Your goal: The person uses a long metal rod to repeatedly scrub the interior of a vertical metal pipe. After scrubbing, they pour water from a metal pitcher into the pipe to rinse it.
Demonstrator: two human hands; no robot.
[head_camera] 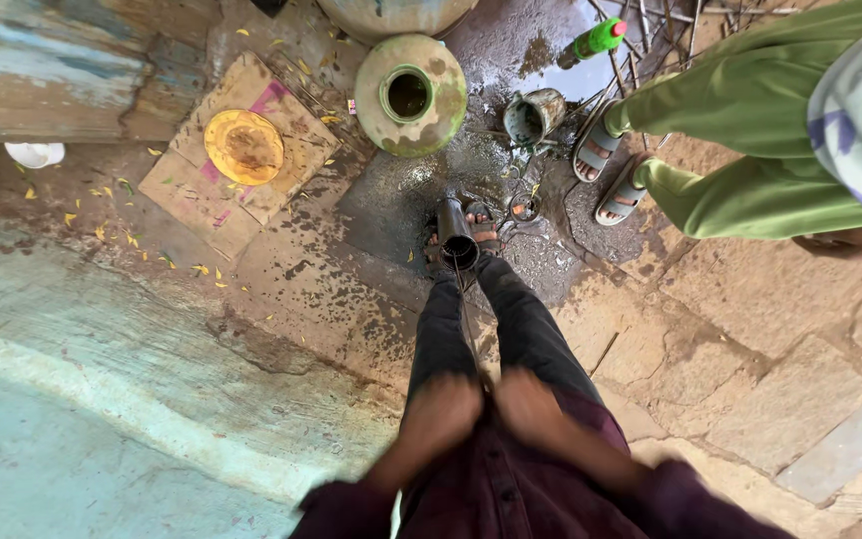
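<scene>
While both hands sit blurred close to torso, left hand (441,409) and right hand (529,399) nearly touch, flanking thin rope (466,314). Rope long axis runs straight away from fingers, between legs, down to dark pipe mouth (458,245) at feet. Hands about equally near. Grip state: cannot tell, motion blur. Green clay pot (411,95) beyond pipe.

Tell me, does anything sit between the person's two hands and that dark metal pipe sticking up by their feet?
Nothing visible does. The left hand and right hand, both blurred, hang above the dark metal pipe; a thin line runs from them toward its mouth.
</scene>
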